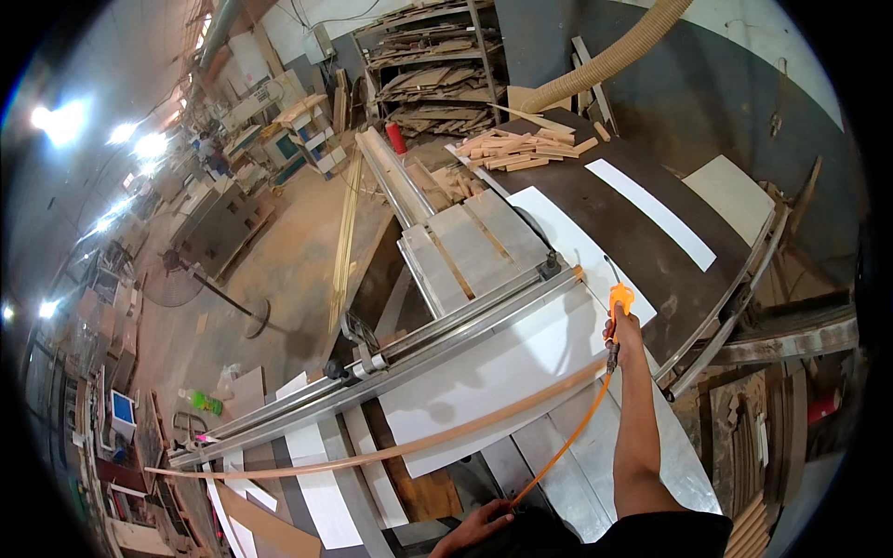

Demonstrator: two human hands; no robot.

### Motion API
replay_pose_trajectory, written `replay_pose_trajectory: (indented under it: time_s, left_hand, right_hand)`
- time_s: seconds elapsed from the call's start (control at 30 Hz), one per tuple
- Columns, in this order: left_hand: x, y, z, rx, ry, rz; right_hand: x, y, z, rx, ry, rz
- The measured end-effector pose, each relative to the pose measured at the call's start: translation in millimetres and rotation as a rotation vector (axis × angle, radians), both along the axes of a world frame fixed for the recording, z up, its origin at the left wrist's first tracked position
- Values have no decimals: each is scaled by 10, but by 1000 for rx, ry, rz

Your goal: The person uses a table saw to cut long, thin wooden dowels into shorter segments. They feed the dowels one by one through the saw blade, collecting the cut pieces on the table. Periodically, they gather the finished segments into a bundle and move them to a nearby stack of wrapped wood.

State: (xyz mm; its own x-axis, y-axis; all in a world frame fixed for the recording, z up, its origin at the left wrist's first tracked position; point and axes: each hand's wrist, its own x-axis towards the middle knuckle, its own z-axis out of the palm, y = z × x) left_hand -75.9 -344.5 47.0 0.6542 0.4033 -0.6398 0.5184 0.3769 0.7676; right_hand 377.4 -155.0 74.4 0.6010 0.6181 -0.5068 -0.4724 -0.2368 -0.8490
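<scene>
My right hand (621, 327) is closed round the handle of an orange air blow gun (622, 296). Its thin nozzle points away over a white board (567, 228) on the dark table. From the gun's lower end an orange air hose (569, 445) runs down to my left hand (479, 526). That hand is low in the view by my body, its fingers curled where the hose meets them. Between my hands and the metal fence (437, 346) lies a white panel (484, 381). A long thin wooden strip (409, 450) stretches across it.
Wood offcuts (526, 147) are piled at the table's far end, beneath a ribbed extraction hose (605, 58). A narrow white strip (656, 212) lies on the dark tabletop. Beyond the fence are a sliding saw table (474, 246), a standing fan (177, 270) and loaded shelves (433, 84).
</scene>
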Motion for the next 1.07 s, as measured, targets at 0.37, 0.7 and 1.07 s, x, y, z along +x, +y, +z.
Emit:
replay_pose_trajectory:
  time_s: [0.37, 0.7, 1.07]
  left_hand:
    - [-309, -104, -256, 50, -242, -33]
    - [-1252, -619, -438, 62, -264, -131]
    - [-2294, -1606, -1090, -134, -501, -123]
  right_hand:
    - [-209, -1159, 69, -96, -355, -115]
    - [-561, -3073, -487, -582, -1177, -442]
    - [-2672, -4363, 1408, 250, -299, -15]
